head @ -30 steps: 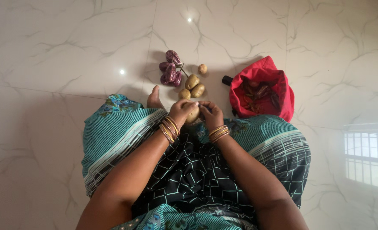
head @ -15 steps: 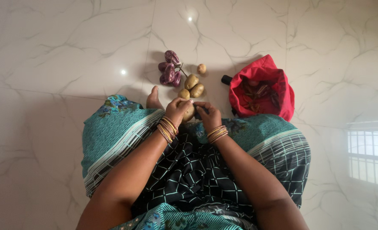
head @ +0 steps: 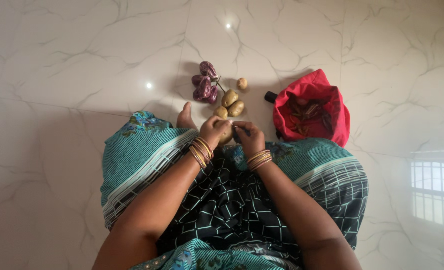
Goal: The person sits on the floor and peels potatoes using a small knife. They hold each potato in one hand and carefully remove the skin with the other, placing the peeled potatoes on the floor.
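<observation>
Glossy white marble-veined tile floor [head: 82, 60]: a person is seated on it in a teal and black checked garment [head: 222, 210], one bare foot [head: 186, 118] showing at the hem.

Red cloth bag [head: 332, 102], open-mouthed, is set on the floor to the right of the hands. Dark reddish scraps are seen inside; whether these are peelings cannot be told. A small black object [head: 269, 96] lies touching the bag's left edge.

Cluster of small purple striped aubergines [head: 204, 86] is laid ahead of the hands. Just beside it sit three unpeeled brown potatoes [head: 230, 104], with a smaller round potato [head: 242, 83] a little apart. All appear untouched, skins on.

Left hand [head: 213, 131]: fingers curled and closed round a brown oval potato [head: 226, 135], held just above the lap edge, below the loose pile.

Right hand [head: 250, 138]: fingers pinched shut on a thin dark tool [head: 241, 132], probably a peeler or small knife, its tip set against the held potato. The blade is too small to identify.

Judged progress: early. One potato is in work, mostly brown skin visible. Four potatoes and the aubergines remain unprocessed. No finished pile is visible.
</observation>
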